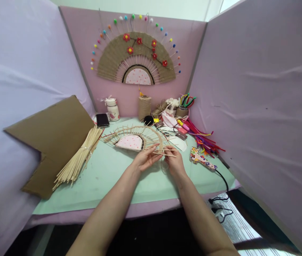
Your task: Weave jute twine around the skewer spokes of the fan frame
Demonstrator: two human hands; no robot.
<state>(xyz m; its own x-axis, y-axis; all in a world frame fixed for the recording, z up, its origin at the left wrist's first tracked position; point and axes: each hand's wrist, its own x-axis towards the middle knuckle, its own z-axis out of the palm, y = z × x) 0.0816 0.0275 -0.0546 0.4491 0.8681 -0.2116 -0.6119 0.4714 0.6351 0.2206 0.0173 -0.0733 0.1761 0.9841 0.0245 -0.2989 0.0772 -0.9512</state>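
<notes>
A half-round fan frame of thin sticks (124,132), woven with twine, lies tilted over the table with a pink dotted half-circle (129,142) at its centre. My left hand (147,158) is under the frame's right end, palm up, its fingers closed around the lower sticks. At the outer right edge my right hand (173,160) pinches the stick ends and the twine. A thin loop of twine (164,166) hangs between my hands.
Cardboard (57,142) and a stick bundle (79,156) lie left. A glue gun (203,160) and pipe cleaners (204,138) lie right. Behind stand a bottle (112,109) and twine spool (145,107); a finished fan (143,46) hangs on the back panel.
</notes>
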